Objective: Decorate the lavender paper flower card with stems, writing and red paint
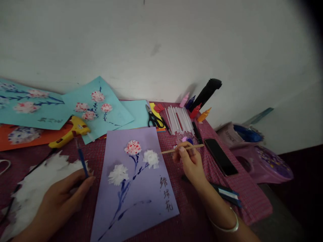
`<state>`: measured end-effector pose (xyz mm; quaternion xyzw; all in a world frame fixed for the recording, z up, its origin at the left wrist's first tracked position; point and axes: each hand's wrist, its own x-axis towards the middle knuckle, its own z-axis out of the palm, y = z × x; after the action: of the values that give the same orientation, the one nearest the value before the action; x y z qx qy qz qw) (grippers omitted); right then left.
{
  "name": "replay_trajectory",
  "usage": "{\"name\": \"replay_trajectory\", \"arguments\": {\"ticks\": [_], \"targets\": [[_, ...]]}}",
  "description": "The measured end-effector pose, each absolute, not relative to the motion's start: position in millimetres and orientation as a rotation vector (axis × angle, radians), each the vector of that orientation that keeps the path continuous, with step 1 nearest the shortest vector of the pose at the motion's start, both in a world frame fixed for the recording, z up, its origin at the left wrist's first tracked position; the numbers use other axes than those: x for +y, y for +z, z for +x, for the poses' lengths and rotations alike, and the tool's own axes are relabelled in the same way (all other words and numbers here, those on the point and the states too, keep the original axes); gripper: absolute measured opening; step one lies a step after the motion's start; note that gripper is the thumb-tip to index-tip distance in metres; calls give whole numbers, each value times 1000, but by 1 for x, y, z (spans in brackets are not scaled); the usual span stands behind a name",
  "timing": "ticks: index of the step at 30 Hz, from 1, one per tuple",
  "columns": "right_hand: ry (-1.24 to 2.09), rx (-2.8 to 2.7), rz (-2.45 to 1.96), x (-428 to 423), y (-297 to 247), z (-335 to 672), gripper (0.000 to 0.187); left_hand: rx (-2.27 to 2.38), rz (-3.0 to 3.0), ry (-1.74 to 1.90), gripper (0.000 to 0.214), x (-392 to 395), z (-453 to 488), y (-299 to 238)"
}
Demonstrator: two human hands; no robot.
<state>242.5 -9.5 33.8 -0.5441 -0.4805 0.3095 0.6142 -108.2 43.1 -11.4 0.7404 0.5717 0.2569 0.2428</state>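
Observation:
A purple sheet (141,201) lies in front of me with three tissue flowers on blue painted stems: one dotted red (133,147) and two white. My right hand (189,161) is closed on a thin wooden brush (182,149), held level just right of the sheet, its tip pointing toward the white flower (151,158). My left hand (63,198) rests left of the sheet on white torn tissue (32,188) and pinches a blue brush (82,158) that stands upward.
A yellow glue gun (70,131), turquoise flower sheets (101,107), black scissors (154,119), white sticks (178,119), small paint bottles (199,112) and a black phone (220,156) lie on the red checked table. Pink bags (262,161) sit off its right edge. A white wall stands behind.

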Motion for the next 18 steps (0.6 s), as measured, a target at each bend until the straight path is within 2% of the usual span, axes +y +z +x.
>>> {"name": "replay_trajectory", "arguments": {"ticks": [11,18], "targets": [[805,-1076,-1273,1,19,243,25,1475,2057,688,36,45,-99,3],[884,-1053,-1270,2,17,239,25,1486,2107,687,32,48,-102,-6]]}}
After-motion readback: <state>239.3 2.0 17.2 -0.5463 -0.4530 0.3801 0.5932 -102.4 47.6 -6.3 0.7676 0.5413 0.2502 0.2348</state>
